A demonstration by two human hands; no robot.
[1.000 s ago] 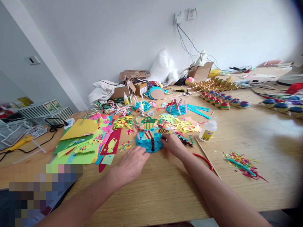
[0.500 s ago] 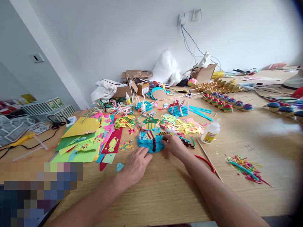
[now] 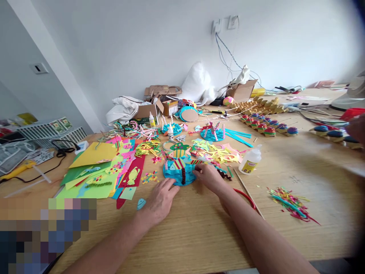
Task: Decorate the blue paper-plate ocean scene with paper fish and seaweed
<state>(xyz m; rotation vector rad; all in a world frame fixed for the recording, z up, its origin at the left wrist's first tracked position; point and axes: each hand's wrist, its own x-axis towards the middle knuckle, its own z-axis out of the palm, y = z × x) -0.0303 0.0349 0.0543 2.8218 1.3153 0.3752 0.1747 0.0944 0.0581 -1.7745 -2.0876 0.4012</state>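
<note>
Blue paper forms the round craft base [image 3: 178, 173] that sits between your two hands, and it serves as the landmark for this report. Your left hand [image 3: 159, 198] lies flat on the worktop [image 3: 199, 228] on the near side of the base, fingers spread and loose, fingertips touching its near rim; that grip closes on nothing. Your right hand [image 3: 208, 176] rests against the right edge of the base, fingers curled inward toward the striped paper pieces [image 3: 195, 161] standing there. Whether that grip pinches one of them cannot be told; the fingertips are hidden.

The right hand is the nearer to the upright parts. A dark twisted stem [image 3: 183, 176] stands upright at the front of the base, between the two hands and touching neither. The base itself lies flat, with no marked long axis.

Left of the base, coloured paper sheets [image 3: 94, 167] lie fanned and overlapping. Near left of it, a small blue cutout [image 3: 140, 204] lies alone on bare wood. Right of the base stands a glue bottle [image 3: 250, 160], with a thin wooden stick [image 3: 248, 192] lying near it and running toward you. Further right lies a heap of paper shreds [image 3: 288, 201]. Beyond the base, cardboard boxes [image 3: 151, 108] stand against a white wall.
</note>
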